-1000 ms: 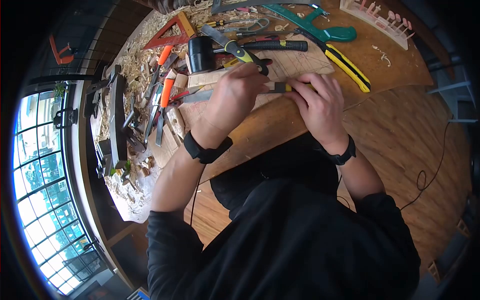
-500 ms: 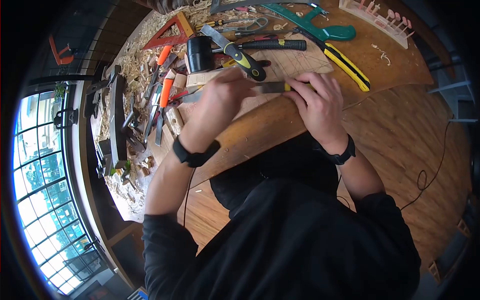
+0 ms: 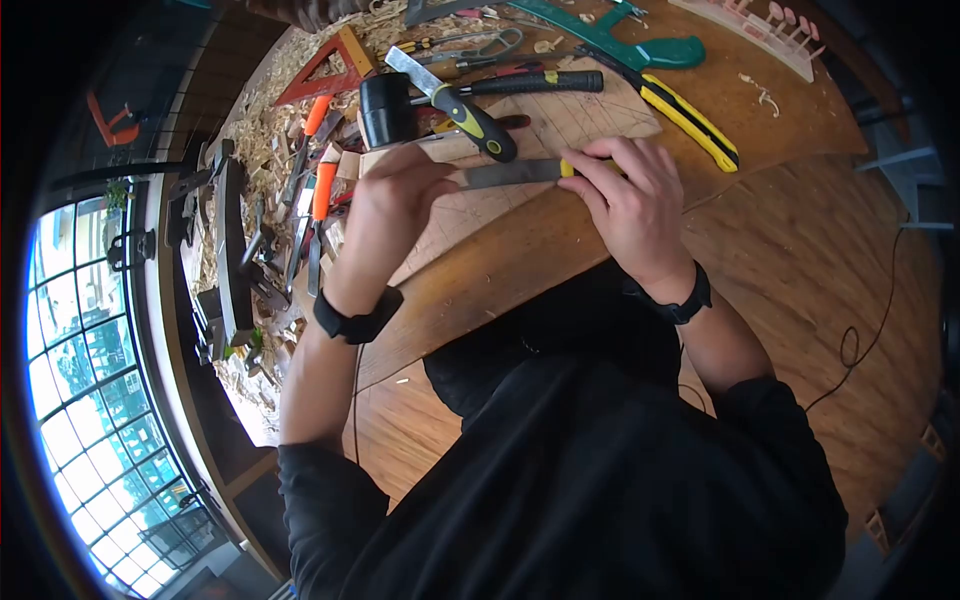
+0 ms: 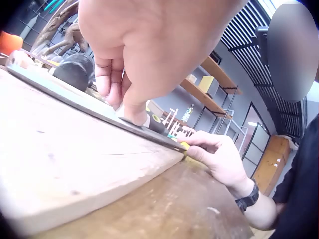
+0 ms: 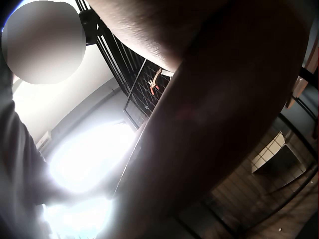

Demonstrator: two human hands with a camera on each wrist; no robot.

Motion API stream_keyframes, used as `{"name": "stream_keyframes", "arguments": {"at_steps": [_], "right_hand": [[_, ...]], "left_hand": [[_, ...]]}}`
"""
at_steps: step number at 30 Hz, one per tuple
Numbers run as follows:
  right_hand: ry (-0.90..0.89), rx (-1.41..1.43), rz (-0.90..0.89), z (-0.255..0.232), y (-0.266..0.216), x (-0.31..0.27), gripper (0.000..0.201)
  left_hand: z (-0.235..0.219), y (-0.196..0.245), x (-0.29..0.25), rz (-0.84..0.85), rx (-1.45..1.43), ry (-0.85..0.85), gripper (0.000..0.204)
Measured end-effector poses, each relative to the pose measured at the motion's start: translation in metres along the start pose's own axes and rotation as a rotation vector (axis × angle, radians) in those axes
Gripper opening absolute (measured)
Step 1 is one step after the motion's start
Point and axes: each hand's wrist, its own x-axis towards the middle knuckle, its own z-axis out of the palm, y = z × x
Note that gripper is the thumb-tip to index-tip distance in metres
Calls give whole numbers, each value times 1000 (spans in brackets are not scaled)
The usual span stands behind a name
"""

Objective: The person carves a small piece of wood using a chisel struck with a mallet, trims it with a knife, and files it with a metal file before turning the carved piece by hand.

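Observation:
A flat grey metal blade (image 3: 510, 173) with a yellow handle (image 3: 568, 168) lies across a pale wooden board (image 3: 455, 215) marked with pencil lines, on a workbench. My left hand (image 3: 390, 200) sits at the blade's left end, and its fingertips (image 4: 124, 107) press down on the blade (image 4: 75, 97). My right hand (image 3: 625, 200) grips the yellow handle end, and it also shows as the right hand (image 4: 214, 154) beyond the board (image 4: 75, 159). The right wrist view is filled by skin and glare.
Behind the board lie a black mallet (image 3: 385, 105), a black-and-yellow chisel (image 3: 475, 115), a yellow utility knife (image 3: 690, 120), a green saw (image 3: 640, 45) and a red triangle square (image 3: 330, 65). Orange-handled tools (image 3: 322, 180), wood shavings (image 3: 260, 120) and a black vise (image 3: 225, 240) crowd the left.
My left hand has slid left along the blade, away from the right hand, baring more of the metal. The right hand has stayed on the handle.

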Motion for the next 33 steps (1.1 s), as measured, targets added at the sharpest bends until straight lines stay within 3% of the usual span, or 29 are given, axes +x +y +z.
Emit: {"name": "stream_keyframes", "arguments": {"at_steps": [2, 4, 12, 14, 15, 16, 18, 22, 26, 27, 33], "right_hand": [[-16, 0, -2, -1, 0, -5, 29], [2, -19, -10, -1, -1, -1, 28], [7, -1, 8, 0, -2, -3, 28], [8, -6, -18, -1, -2, 0, 28], [9, -18, -19, 0, -2, -1, 28], [10, -31, -18, 0, -1, 0, 28], [3, -31, -23, -1, -1, 1, 28], [18, 1, -8, 0, -1, -1, 28], [1, 8, -18, 0, -1, 0, 29], [7, -16, -21, 0, -2, 0, 28], [16, -8, -14, 0, -4, 2, 29]], "left_hand": [[9, 4, 4, -4, 1, -7, 17], [26, 20, 26, 181, -25, 58, 17], [2, 1, -5, -31, 1, -30, 18], [19, 15, 12, 95, -5, -19, 19], [31, 26, 22, 192, -89, 73, 19], [38, 30, 28, 207, -69, 33, 20], [35, 29, 27, 204, -106, 68, 20], [4, 4, -1, 6, 6, 39, 18], [21, 20, 17, 85, -26, 19, 18], [29, 23, 25, 190, -33, 85, 18], [0, -2, 1, 42, 15, 18, 17]]}}
